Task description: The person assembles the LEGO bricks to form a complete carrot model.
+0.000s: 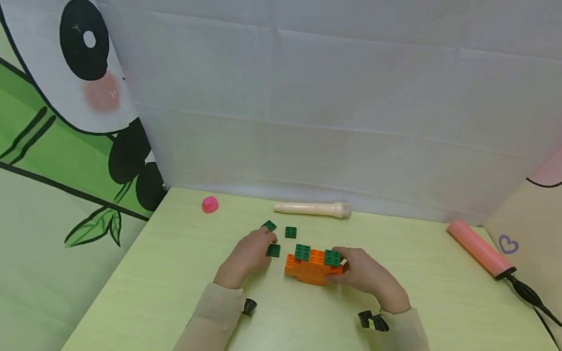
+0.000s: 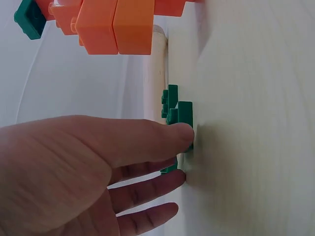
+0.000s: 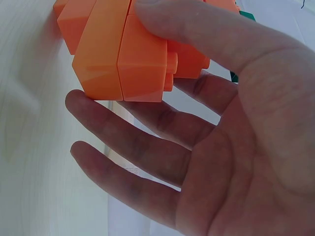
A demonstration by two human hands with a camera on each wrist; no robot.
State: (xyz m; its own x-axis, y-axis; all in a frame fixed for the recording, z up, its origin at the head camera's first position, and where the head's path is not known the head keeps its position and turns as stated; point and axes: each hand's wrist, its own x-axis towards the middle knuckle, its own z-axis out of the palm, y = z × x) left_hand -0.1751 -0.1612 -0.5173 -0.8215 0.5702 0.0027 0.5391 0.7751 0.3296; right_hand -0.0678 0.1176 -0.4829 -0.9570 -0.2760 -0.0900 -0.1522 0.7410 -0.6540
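Note:
My right hand [image 1: 364, 272] grips the right end of a build of orange bricks [image 1: 311, 271] with two green bricks on top. In the right wrist view the thumb lies on the orange side and fingers [image 3: 142, 142] spread beneath and behind it. To its left, my left hand [image 1: 249, 254] is at a loose green brick [image 1: 274, 251], with the thumb [image 2: 170, 137] against it in the left wrist view. Another green brick [image 1: 270, 225] sits just past the left fingertips. A third green brick [image 1: 290, 232] lies between the hands, farther back.
A cream microphone-shaped stick [image 1: 308, 208] lies along the table's back edge. A small pink toy [image 1: 210, 204] stands at the back left. On the right side lies a pink cylinder with a black handle [image 1: 481, 249]. White cloth [image 1: 315, 91] hangs behind the table.

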